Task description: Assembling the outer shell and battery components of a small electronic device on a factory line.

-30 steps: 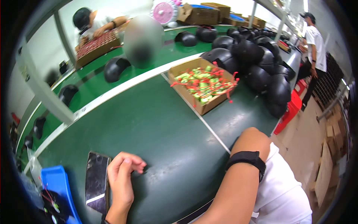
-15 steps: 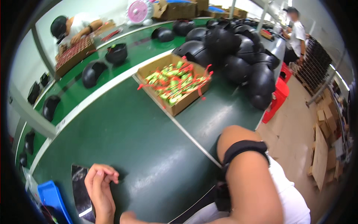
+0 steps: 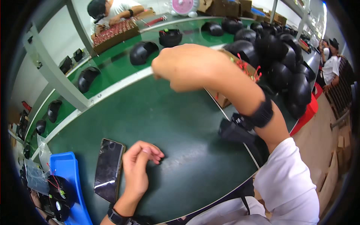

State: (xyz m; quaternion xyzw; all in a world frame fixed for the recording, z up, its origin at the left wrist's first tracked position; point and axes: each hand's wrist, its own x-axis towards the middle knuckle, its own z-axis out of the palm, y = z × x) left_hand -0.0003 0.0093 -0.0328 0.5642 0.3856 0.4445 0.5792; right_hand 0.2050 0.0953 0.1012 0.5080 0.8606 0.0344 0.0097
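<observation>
My right hand [image 3: 187, 67] is stretched forward over the far side of the green table [image 3: 180, 131], its back toward me. Its fingers point down and away, hidden behind the hand, so I cannot see whether it holds anything. Beyond it lie black helmet shells, the nearest shell [image 3: 142, 52] just past the white rail. My left hand [image 3: 139, 165] rests on the table, fingers loosely curled, with nothing visible in it. Right beside it lies a dark smartphone [image 3: 108, 170]. My right forearm mostly hides a cardboard box [image 3: 222, 98] of green parts with red wires.
A blue tray [image 3: 77, 187] stands at the left, beside a black shell with wires [image 3: 62, 193]. Piled helmet shells [image 3: 279, 75] fill the right far side. A grey post [image 3: 60, 71] rises at the left. Across the belt, a person works at a box of red parts [image 3: 116, 35].
My right arm has swung from the lower right forward and left over the table. The view has shifted, bringing the whole phone and blue tray into sight. My left hand stays beside the phone.
</observation>
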